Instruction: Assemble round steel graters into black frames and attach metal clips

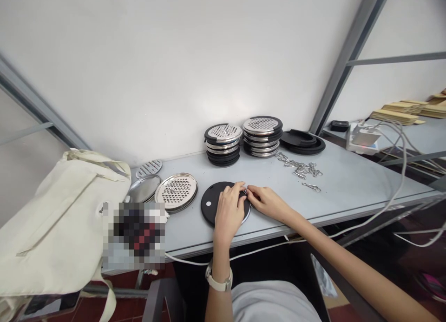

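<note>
A round black disc [213, 202] with a white dot and a metal rim lies on the grey table [348, 187] near its front edge. My left hand [230, 210] rests on the disc with its fingers curled over the right side of it. My right hand [266, 202] pinches a small metal clip [245, 192] against the disc's right edge, fingertips meeting those of the left hand. A loose pile of metal clips [301, 168] lies further back on the right.
Two stacks of perforated metal-and-black discs [223, 143] [262, 134] and a stack of black rings [302, 141] stand by the wall. A metal grater disc [176, 191], a shiny lid [143, 187] and a cream cloth bag [59, 224] lie left. White cables [393, 192] trail right.
</note>
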The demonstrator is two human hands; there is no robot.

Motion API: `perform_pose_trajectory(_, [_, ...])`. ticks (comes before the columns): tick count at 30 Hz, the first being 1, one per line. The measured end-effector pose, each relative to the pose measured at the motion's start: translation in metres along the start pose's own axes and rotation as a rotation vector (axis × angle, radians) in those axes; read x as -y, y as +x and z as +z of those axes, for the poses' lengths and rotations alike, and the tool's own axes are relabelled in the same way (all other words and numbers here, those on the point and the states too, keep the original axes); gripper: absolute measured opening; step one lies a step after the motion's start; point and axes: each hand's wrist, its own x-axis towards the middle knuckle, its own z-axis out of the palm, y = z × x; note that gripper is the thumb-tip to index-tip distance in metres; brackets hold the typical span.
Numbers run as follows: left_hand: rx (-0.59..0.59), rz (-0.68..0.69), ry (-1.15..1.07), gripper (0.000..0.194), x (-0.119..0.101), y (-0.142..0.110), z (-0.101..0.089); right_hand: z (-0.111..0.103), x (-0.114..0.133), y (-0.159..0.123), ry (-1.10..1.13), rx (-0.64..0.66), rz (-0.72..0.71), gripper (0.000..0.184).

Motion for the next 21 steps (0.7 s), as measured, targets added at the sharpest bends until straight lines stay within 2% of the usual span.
perform_pose_trajectory(21, [-0.031,0.004,-0.035,0.04,0.0036,-0.0005,0.0033,0.0006,0.0007,0.0002,-0.022,-0.001,0.004,0.026])
